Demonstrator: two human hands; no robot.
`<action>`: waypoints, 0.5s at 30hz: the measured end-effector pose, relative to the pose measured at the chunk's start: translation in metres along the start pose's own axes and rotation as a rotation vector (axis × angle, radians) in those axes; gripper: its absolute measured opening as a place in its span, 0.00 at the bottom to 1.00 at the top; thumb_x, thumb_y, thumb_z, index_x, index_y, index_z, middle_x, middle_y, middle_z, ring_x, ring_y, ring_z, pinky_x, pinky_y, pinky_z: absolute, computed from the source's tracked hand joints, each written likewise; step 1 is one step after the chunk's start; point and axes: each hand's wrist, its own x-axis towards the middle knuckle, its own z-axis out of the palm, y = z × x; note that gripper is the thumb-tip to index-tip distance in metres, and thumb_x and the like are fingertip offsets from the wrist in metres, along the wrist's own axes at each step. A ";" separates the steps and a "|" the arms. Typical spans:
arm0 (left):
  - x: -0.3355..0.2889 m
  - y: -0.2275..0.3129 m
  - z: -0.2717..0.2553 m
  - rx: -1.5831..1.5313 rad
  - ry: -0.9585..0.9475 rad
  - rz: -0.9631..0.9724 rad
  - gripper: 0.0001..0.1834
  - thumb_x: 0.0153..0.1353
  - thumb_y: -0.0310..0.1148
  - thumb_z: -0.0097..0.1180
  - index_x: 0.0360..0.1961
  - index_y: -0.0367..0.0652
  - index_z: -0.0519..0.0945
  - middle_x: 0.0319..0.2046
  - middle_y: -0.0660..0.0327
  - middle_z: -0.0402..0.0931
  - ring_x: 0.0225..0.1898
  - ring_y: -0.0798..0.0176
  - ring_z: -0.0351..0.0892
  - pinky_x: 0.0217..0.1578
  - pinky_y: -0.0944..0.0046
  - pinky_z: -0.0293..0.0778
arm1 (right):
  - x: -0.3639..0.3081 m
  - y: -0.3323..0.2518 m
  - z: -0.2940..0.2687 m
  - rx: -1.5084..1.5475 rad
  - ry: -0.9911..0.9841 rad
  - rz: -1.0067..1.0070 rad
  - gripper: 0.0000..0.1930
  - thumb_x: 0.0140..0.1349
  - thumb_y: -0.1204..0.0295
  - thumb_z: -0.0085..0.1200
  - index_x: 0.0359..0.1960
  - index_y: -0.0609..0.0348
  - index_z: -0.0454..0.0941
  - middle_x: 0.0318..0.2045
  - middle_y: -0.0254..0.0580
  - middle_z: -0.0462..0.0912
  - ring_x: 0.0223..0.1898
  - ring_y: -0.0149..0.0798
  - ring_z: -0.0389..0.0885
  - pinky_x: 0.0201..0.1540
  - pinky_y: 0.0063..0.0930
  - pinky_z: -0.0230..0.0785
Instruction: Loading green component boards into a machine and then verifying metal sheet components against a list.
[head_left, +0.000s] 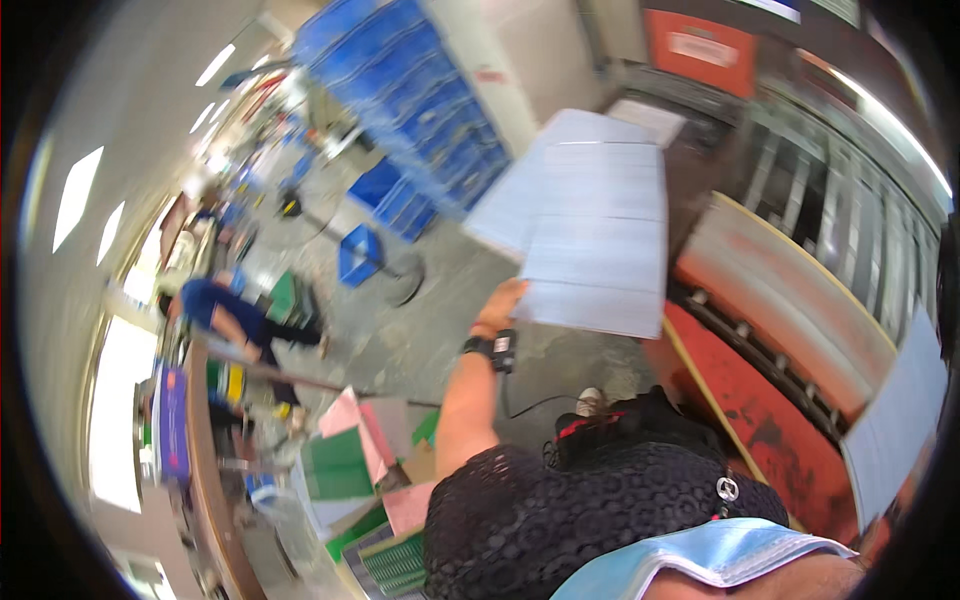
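Note:
My left hand (503, 303) reaches forward with its fingers closed on the near left edge of white sheets (597, 240). At least two of these sheets overlap and fan apart, with faint lines across them. A black band with a small device (492, 349) sits on my left wrist. Near the right rim another pale sheet (895, 420) stands tilted. At its lower end is a blurred reddish-brown patch, seemingly part of my right hand (876, 540); its fingers cannot be made out.
A red and grey machine (780, 310) with metal bars stands close on my right. Stacked blue crates (415, 85) rise ahead. Green and pink sheets (340, 465) lie at my lower left. Farther left, a person in blue (225, 310) bends beside a bench. A cable crosses the floor.

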 end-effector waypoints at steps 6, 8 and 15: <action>-0.003 0.018 0.009 -0.176 -0.050 0.065 0.22 0.61 0.37 0.48 0.53 0.33 0.68 0.43 0.57 0.74 0.41 0.63 0.74 0.41 0.64 0.70 | 0.061 0.095 -0.080 0.000 -0.294 0.039 0.23 0.61 0.61 0.48 0.53 0.63 0.67 0.40 0.37 0.76 0.36 0.32 0.74 0.35 0.26 0.68; -0.005 0.020 0.010 -0.177 -0.024 0.059 0.21 0.62 0.36 0.47 0.52 0.33 0.68 0.41 0.59 0.75 0.39 0.65 0.74 0.39 0.65 0.70 | 0.071 0.118 -0.081 0.114 -0.131 0.065 0.22 0.61 0.61 0.49 0.53 0.62 0.68 0.35 0.33 0.75 0.32 0.30 0.72 0.31 0.25 0.66; -0.012 0.027 0.018 -0.246 -0.126 0.081 0.21 0.61 0.35 0.49 0.51 0.33 0.69 0.41 0.59 0.75 0.38 0.66 0.75 0.37 0.66 0.70 | 0.103 0.121 -0.190 -0.651 0.180 -0.365 0.21 0.62 0.62 0.48 0.52 0.64 0.69 0.38 0.35 0.75 0.37 0.30 0.74 0.41 0.24 0.67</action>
